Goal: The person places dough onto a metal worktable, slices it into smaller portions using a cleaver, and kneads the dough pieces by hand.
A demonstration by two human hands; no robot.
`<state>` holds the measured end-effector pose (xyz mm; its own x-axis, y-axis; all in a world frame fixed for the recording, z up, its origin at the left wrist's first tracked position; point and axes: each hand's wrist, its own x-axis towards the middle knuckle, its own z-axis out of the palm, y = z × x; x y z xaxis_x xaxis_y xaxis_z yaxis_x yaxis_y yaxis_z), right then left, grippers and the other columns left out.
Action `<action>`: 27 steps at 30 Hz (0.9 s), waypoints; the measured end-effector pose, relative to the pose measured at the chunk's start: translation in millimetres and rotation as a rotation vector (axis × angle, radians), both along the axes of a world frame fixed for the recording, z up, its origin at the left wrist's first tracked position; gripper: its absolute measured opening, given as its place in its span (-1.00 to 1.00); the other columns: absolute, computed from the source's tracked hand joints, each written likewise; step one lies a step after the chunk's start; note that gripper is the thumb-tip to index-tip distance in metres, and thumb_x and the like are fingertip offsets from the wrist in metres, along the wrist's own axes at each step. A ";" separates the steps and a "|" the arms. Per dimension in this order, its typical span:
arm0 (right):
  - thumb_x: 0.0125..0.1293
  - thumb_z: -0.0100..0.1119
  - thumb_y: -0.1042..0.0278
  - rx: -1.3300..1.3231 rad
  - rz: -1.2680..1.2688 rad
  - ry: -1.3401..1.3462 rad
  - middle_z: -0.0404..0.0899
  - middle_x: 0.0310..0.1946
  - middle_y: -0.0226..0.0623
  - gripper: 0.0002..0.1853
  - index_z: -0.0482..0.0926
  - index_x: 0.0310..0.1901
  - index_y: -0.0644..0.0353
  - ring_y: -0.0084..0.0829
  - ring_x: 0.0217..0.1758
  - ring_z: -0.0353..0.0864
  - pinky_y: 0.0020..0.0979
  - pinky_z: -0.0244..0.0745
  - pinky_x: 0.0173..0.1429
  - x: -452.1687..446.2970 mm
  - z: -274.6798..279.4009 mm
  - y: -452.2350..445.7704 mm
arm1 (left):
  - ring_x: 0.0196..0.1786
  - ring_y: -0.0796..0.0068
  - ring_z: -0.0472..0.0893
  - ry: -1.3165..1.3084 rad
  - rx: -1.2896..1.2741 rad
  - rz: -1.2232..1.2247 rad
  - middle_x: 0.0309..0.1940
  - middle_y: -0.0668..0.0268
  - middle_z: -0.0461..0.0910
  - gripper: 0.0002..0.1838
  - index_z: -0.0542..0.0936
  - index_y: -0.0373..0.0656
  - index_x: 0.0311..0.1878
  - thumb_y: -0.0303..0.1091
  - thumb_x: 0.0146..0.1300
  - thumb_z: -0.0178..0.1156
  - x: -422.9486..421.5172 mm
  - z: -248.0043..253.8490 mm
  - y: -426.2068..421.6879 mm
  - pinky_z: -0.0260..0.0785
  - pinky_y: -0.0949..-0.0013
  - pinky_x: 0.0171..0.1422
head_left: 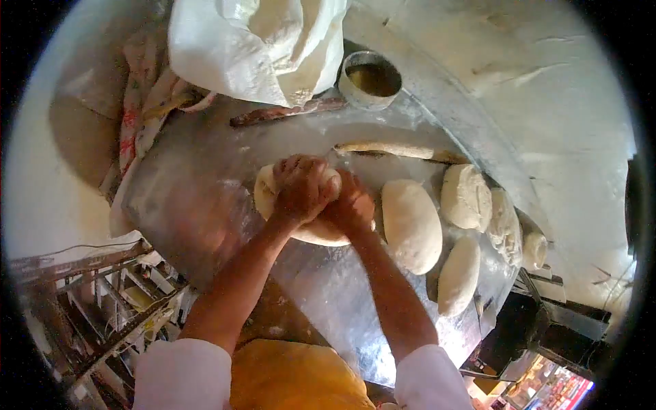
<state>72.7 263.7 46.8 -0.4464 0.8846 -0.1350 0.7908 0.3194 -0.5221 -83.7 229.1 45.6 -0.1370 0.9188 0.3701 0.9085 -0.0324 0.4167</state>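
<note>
Both my hands press into a pale lump of dough (321, 234) on the metal worktop (314, 130). My left hand (302, 190) is closed on the dough's top, its fingers curled. Close against it on the right, my right hand (352, 205) is closed too and grips the dough; its fingertips are partly hidden. Just right of my hands lies a large smooth oval dough piece (412, 225). A narrower dough piece (458, 277) rests beyond it, nearer my body.
More dough lumps (466, 198) line the right edge. At the back are a rolling pin (389, 148), a dark floury stick (287, 113), a metal pot (370, 80) of liquid and a white flour sack (253, 55). A metal rack (109, 307) stands lower left.
</note>
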 end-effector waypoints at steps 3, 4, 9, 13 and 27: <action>0.14 0.48 -0.27 0.375 -0.010 -0.019 0.54 0.29 0.02 -0.06 0.42 0.42 0.21 0.09 0.40 0.48 0.13 0.37 0.44 2.8 42.4 -84.6 | 0.40 -0.07 0.46 -0.244 -0.029 0.106 0.33 0.16 0.59 -0.40 0.57 -0.06 0.36 0.07 0.37 0.27 4.4 29.3 -22.4 0.15 -0.10 0.53; 0.12 0.55 -0.18 0.503 0.019 -0.020 0.54 0.28 0.04 -0.11 0.46 0.36 0.20 0.07 0.35 0.51 0.08 0.44 0.37 9.9 72.7 -119.1 | 0.46 -0.08 0.41 -0.381 -0.006 0.143 0.37 0.15 0.56 -0.37 0.55 -0.06 0.40 0.09 0.38 0.27 7.2 43.7 -35.0 0.10 -0.09 0.59; 0.19 0.56 -0.03 0.133 0.402 0.265 0.46 0.41 0.02 -0.14 0.44 0.45 0.16 0.08 0.44 0.42 0.07 0.36 0.47 69.3 70.9 -175.4 | 0.70 -0.18 0.07 -0.093 -0.136 0.149 0.66 -0.09 0.12 -0.19 0.24 -0.17 0.64 0.12 0.51 0.15 3.8 32.2 -164.3 -0.17 -0.11 0.76; 0.13 0.62 0.02 0.278 0.172 0.370 0.43 0.44 0.01 -0.10 0.42 0.48 0.10 0.09 0.47 0.41 0.09 0.35 0.47 60.9 116.4 -144.0 | 0.69 -0.21 0.10 0.032 -0.150 0.167 0.69 -0.10 0.09 -0.13 0.06 -0.25 0.71 0.09 0.57 0.07 -9.8 4.5 -221.8 -0.08 -0.13 0.76; 0.14 0.38 -0.51 0.264 0.311 0.401 0.53 0.33 0.12 -0.01 0.54 0.36 0.21 0.17 0.25 0.62 0.11 0.53 0.31 16.0 3.6 -120.4 | 0.66 -0.27 0.13 -0.545 0.048 0.181 0.66 -0.19 0.05 -0.03 0.09 -0.24 0.68 0.30 0.49 0.03 -9.2 -37.3 -202.2 -0.05 -0.22 0.72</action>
<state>88.7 143.3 50.5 -0.6617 0.6841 0.3069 0.3950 0.6660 -0.6328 -92.9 26.9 8.3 -0.4726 0.8472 0.2427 0.5560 0.0730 0.8280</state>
